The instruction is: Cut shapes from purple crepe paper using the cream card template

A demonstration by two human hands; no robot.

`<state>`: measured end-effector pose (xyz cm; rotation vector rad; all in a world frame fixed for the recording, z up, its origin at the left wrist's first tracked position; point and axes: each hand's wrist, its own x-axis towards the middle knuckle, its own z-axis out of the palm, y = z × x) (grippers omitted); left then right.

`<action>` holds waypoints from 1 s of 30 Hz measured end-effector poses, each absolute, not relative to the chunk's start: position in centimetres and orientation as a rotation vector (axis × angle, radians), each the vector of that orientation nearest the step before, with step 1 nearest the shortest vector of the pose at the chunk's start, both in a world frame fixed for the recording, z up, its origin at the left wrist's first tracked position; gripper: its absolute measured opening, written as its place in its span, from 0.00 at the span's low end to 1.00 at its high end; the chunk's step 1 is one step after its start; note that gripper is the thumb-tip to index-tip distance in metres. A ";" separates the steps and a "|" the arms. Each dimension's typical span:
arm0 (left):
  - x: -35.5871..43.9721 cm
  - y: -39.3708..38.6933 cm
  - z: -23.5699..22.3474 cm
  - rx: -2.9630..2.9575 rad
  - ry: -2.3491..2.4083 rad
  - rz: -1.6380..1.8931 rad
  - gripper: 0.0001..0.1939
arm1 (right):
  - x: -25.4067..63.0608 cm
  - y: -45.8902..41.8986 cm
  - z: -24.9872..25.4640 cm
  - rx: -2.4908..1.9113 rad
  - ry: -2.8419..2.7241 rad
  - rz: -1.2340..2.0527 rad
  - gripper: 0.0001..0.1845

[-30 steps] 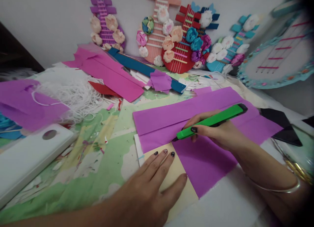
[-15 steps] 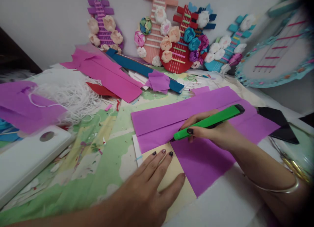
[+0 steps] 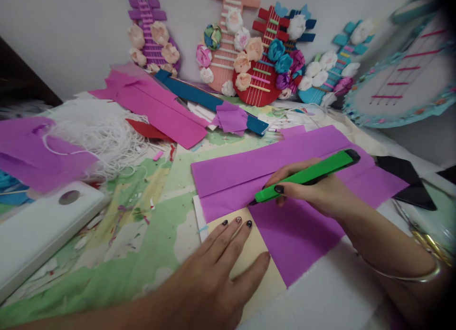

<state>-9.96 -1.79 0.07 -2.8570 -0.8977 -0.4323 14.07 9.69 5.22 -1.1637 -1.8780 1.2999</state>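
Note:
My left hand [image 3: 223, 261] lies flat, fingers spread, on a cream card [image 3: 261, 273], pressing it over a sheet of purple crepe paper [image 3: 302, 239]. In my right hand [image 3: 306, 187] is a green utility knife [image 3: 309, 175], held like a pen. Its dark tip points down at the purple paper, close to the card's top corner; whether it touches is too small to tell. The folded upper part of the purple paper spreads behind the knife. White board [image 3: 331, 285] shows beneath the paper.
Scissors with gold handles [image 3: 429, 244] and a black flat object [image 3: 409, 180] lie at the right. Left are a white box-like piece [image 3: 46, 235], tangled white string [image 3: 117, 142] and pink paper [image 3: 153, 106]. Several decorated paper instruments [image 3: 261, 73] lean against the wall.
My right hand and the knife have shifted very slightly right against the card in the last half second. My left hand keeps its place on the card. The view sways a little.

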 end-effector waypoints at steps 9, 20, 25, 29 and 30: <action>-9.9 -1.5 0.1 -2.869 -0.883 -0.450 0.25 | 14.0 9.5 5.2 -1.119 -1.816 1.339 0.11; -9.7 -1.5 -0.1 -2.857 -0.888 -0.458 0.24 | 13.4 9.2 5.0 -1.149 -1.831 1.352 0.13; -9.8 -1.4 0.0 -2.841 -0.890 -0.444 0.25 | 13.4 9.2 4.8 -1.129 -1.826 1.366 0.13; -9.8 -1.7 0.1 -2.837 -0.891 -0.454 0.24 | 13.4 9.2 4.8 -1.154 -1.828 1.364 0.13; -9.8 -1.7 0.1 -2.836 -0.895 -0.453 0.24 | 13.4 9.2 4.8 -1.158 -1.830 1.361 0.13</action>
